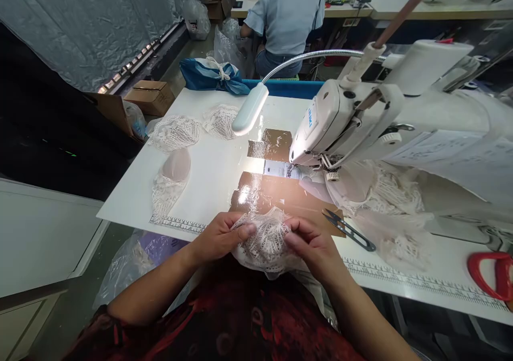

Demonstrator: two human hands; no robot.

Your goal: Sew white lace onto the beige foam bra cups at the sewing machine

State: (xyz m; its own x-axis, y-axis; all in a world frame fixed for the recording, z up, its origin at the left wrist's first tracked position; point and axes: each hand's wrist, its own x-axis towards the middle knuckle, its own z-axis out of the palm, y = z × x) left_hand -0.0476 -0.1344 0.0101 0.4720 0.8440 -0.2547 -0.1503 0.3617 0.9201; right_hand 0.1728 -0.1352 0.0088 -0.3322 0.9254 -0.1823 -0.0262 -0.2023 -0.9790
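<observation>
Between my two hands, at the table's front edge, is a white lace bra cup (265, 243), rounded and partly bunched. My left hand (224, 236) pinches its left side, thumb on top and fingers underneath. On the right side, my right hand (310, 243) grips the lace edge between thumb and fingers. Just beyond the cup lies brown tape-covered board (280, 193) on the sewing machine bed. A pair of thread snips (349, 230) rests to the right of my right hand. The sewing machine head (320, 126) stands behind, its needle area lit.
More lace cups (176, 132) lie on the left of the white table (216, 179). Lace pieces (395, 190) are heaped under the machine arm. A lamp (251, 109) hangs over the table. Red-handled scissors (491, 275) lie far right. A co-worker (290, 19) sits beyond.
</observation>
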